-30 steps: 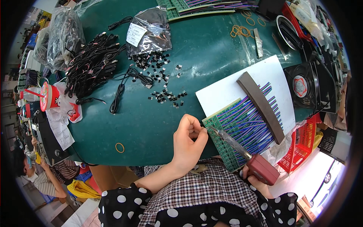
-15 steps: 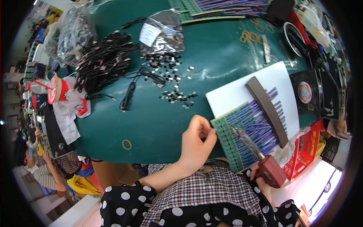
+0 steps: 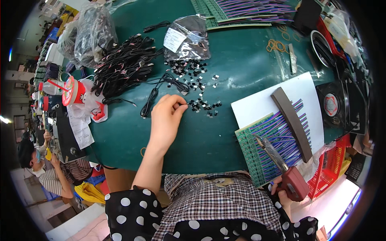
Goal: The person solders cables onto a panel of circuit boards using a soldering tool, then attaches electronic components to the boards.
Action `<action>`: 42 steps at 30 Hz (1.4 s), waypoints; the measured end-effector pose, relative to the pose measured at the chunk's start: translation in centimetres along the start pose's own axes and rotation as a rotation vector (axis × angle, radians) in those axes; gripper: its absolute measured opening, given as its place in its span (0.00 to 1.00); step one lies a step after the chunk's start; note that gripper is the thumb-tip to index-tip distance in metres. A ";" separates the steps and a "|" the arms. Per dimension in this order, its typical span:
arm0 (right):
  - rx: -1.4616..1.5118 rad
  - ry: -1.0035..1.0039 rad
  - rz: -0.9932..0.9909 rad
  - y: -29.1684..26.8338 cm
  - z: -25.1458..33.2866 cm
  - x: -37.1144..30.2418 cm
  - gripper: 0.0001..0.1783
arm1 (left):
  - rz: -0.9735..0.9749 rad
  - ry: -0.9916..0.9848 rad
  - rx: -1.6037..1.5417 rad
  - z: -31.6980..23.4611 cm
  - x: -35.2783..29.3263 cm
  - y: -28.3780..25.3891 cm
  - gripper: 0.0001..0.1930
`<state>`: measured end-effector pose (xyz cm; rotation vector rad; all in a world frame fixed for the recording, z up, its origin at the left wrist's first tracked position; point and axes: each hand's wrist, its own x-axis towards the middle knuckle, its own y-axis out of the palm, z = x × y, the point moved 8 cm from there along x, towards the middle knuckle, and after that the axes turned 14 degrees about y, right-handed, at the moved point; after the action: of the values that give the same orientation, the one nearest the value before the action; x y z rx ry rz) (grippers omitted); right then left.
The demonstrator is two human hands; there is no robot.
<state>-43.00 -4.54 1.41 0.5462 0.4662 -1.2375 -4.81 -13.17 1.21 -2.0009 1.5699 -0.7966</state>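
Note:
My left hand (image 3: 165, 122) reaches over the green table, its thumb and forefinger pinched at the edge of a scattered pile of small black components (image 3: 203, 105). Whatever lies between those fingertips is too small to make out. Low on the right, my right hand (image 3: 282, 193) grips the dark red handle of a soldering gun (image 3: 295, 184). Its tip points up and left over a green circuit board panel (image 3: 250, 154) with rows of purple and blue wires. A dark grey bar (image 3: 292, 124) lies across the wires, on a white board (image 3: 245, 109).
A bag (image 3: 189, 44) and bundled black cables (image 3: 124, 66) lie farther back. More wired panels (image 3: 241, 16) are stacked at the far edge. Rubber bands (image 3: 276, 45) lie back right. A red cup (image 3: 73, 93) stands left; a red basket (image 3: 327, 170) is at right. Another person sits far left.
My left hand has moved left and away from me, from beside the circuit board to the small components. The right hand still holds the soldering gun over the board. The view has shifted slightly.

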 end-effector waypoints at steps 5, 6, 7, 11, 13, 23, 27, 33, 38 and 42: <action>0.041 -0.017 0.049 0.3 0.1 0.0 0.25 | -0.033 -0.164 -0.479 -1.6 -1.2 0.7 0.02; 0.058 -0.011 0.071 0.3 0.0 -0.1 0.23 | -0.031 -0.230 -0.729 -3.0 -2.0 2.2 0.03; 0.039 -0.002 0.097 0.5 0.3 -0.2 0.22 | 0.008 -0.258 -0.840 -4.1 -3.0 3.6 0.03; 0.098 -0.005 0.153 0.5 0.3 0.0 0.22 | 0.187 -0.454 -1.069 -7.0 -6.8 8.6 0.04; 0.103 0.035 0.127 0.1 0.0 -0.1 0.22 | 0.202 -0.469 -1.094 -7.6 -7.1 9.3 0.04; -0.182 0.184 0.226 0.4 -0.1 0.2 0.31 | 0.118 -0.343 -0.880 -8.0 -6.4 9.9 0.09; -0.165 0.162 0.209 0.2 -1.0 0.2 0.32 | 0.100 -0.340 -0.865 -7.8 -6.4 10.1 0.09; -0.447 -0.015 -0.075 -2.3 -3.0 -0.5 0.21 | 0.085 -0.323 -0.831 -7.9 -6.5 9.9 0.09; -0.274 0.036 0.005 -1.6 -2.0 0.0 0.21 | 0.082 -0.311 -0.830 -8.0 -6.5 10.0 0.09; -0.293 -0.004 0.008 -1.8 -2.4 -0.1 0.24 | 0.086 -0.309 -0.841 -8.0 -6.5 9.9 0.09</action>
<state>-44.89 -3.39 -0.63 0.2961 0.6293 -1.1375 -18.44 -9.27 -0.77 -2.4062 1.9578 0.2799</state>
